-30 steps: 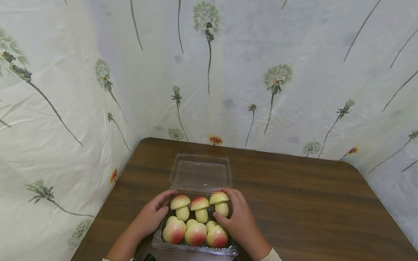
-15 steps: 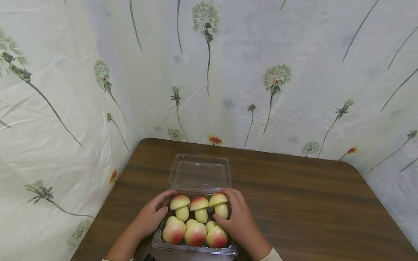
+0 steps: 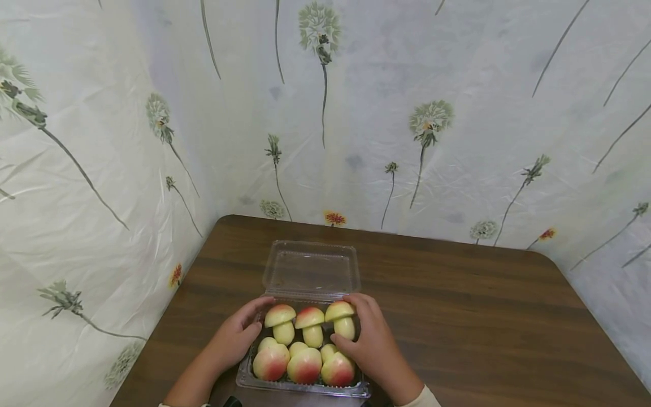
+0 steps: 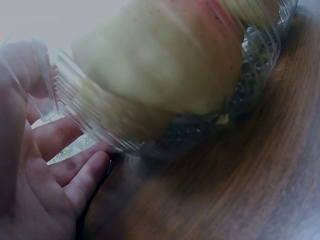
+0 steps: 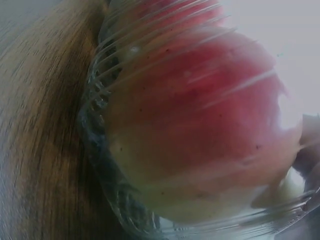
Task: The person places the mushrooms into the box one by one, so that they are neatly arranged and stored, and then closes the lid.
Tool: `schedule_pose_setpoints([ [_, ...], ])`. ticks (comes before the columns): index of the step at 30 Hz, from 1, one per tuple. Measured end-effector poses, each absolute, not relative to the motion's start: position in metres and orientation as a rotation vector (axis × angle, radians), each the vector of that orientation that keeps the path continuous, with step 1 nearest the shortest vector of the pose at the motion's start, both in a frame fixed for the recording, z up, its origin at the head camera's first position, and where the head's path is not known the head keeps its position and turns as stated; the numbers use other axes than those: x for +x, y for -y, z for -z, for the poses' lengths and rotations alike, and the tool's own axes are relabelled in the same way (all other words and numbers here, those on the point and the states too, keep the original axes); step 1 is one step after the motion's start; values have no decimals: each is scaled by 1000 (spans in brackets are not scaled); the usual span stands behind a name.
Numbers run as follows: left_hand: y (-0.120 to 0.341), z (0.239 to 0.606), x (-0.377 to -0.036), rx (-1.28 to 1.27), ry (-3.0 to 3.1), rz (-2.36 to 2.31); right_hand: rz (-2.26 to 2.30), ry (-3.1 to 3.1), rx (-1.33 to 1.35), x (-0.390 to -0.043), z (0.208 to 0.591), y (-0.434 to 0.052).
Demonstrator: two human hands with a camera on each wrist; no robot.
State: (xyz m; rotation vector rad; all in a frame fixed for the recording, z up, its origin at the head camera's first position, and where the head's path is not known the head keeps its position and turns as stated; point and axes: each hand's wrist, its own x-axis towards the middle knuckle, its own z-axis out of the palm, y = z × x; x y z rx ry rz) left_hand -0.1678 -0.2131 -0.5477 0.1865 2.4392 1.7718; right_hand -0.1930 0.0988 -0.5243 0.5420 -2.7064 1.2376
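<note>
With the box on the table, its lid laid back, we judge packing nearly done: left hand rests open on its side, right hand pinches the last mushroom, next calling for release.

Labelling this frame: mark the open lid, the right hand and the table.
lid (image 3: 311, 271), head view, middle of the clear open flap behind the fruit.
right hand (image 3: 373, 346), head view, back of the hand beside the tray.
table (image 3: 473, 316), head view, bare wood right of the tray.
</note>
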Motion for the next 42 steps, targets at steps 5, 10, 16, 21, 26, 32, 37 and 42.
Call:
schedule_pose_setpoints([
  [5, 213, 547, -167, 163, -2442, -1783, -1245, 2713, 535, -193, 524, -98],
  [10, 212, 548, -168, 162, -2443, -1790, -1247, 2705, 543, -193, 525, -99],
  [16, 212, 548, -168, 163, -2454, -1786, -1233, 2695, 558, -193, 526, -100],
  [21, 213, 548, -168, 182, -2465, -1782, -1226, 2704, 567, -193, 524, -100],
  [26, 213, 549, -168, 191, -2460, -1779, -1244, 2721, 553, -192, 523, -100],
  [32, 214, 549, -169, 187, -2450, -1779, -1219, 2705, 575, -192, 523, -99],
  [37, 214, 550, -169, 186, -2437, -1792, -1218, 2699, 585, -193, 525, -100],
  [42, 214, 550, -169, 190, -2444, -1790, -1234, 2699, 575, -193, 527, -101],
])
